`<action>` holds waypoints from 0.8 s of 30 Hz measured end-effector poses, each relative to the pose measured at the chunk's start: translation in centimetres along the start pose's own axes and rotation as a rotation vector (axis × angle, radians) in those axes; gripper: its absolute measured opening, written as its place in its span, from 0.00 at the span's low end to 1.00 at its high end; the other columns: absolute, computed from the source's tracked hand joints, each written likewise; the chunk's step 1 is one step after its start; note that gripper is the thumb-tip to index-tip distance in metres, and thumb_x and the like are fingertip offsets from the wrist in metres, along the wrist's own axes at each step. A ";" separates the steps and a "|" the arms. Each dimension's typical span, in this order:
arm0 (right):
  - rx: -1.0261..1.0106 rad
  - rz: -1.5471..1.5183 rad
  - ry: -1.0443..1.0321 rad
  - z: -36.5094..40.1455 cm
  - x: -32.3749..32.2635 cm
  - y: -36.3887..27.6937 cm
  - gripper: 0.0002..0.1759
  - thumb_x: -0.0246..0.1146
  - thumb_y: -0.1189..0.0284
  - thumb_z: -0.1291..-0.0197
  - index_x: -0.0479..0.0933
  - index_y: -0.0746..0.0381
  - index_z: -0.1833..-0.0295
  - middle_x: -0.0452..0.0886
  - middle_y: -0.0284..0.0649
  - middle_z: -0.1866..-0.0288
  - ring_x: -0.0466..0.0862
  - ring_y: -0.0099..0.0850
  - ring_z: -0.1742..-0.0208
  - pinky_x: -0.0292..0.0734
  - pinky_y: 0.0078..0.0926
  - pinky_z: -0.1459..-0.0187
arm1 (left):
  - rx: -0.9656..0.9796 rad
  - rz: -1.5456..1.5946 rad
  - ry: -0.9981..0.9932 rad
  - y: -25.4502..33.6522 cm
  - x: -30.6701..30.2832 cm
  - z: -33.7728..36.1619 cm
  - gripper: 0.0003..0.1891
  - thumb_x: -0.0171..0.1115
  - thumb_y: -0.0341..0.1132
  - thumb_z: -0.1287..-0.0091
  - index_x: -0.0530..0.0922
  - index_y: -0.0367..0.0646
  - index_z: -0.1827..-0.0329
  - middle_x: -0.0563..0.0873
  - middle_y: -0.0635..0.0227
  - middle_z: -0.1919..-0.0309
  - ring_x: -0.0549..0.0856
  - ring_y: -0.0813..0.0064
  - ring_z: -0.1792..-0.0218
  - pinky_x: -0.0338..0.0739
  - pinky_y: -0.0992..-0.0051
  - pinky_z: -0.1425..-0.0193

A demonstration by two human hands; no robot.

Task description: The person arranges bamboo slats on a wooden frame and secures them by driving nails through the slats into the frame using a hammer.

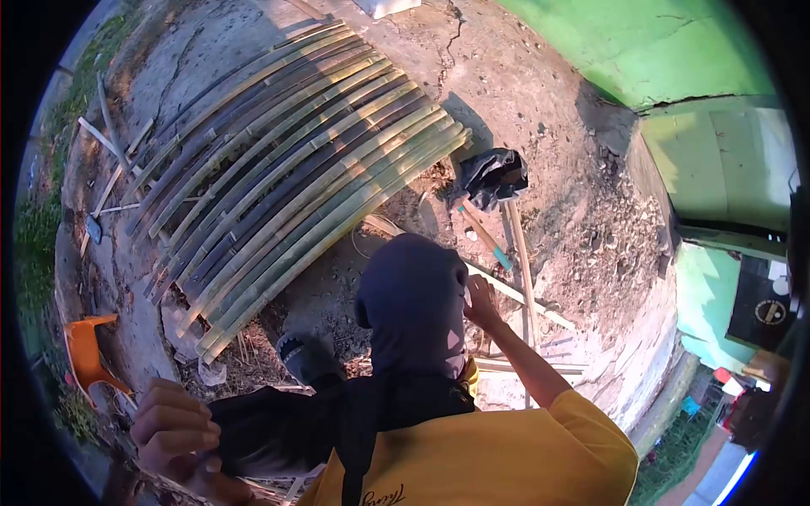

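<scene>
My left hand (175, 432) is at the lower left, close to the camera, its fingers curled closed. What the curled fingers hold, if anything, I cannot make out. Right beside the fingertips is a black sleeve (270, 426). My right hand is out of view. Directly before me a person in a yellow shirt (506, 455) and dark hood (413, 295) bends low, seen from behind. That person's right hand (481, 304) is raised beside the hood. Their other hand is hidden.
Long split bamboo strips (295, 152) lie side by side ahead. A black plastic bag (498, 175), a turquoise-ended tool (488, 238) and wooden sticks (519, 261) lie on the dirt to the right. An orange plastic piece (87, 358) is at the left. A green wall (658, 42) stands at upper right.
</scene>
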State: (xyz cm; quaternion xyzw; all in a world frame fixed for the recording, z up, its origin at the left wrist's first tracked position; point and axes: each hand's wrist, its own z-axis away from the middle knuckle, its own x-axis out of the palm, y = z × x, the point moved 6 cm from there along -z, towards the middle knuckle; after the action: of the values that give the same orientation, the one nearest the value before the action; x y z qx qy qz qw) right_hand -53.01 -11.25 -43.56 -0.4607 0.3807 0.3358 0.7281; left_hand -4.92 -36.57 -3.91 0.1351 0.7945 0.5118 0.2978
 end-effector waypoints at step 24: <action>0.169 0.520 -0.259 28.8 12.9 -1.0 0.16 0.63 0.70 0.37 0.85 0.49 0.45 0.80 0.44 0.37 0.79 0.41 0.33 0.70 0.52 0.33 | -0.224 -0.380 -0.591 -7.4 2.0 5.0 0.20 0.76 0.32 0.39 0.84 0.43 0.43 0.88 0.57 0.49 0.86 0.51 0.45 0.79 0.57 0.39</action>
State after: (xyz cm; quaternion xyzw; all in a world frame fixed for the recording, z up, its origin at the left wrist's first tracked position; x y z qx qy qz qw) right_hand -38.83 16.86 -46.02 -0.2390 0.4166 0.5340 0.6958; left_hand -2.80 -35.12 -12.68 0.0936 0.6240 0.4699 0.6173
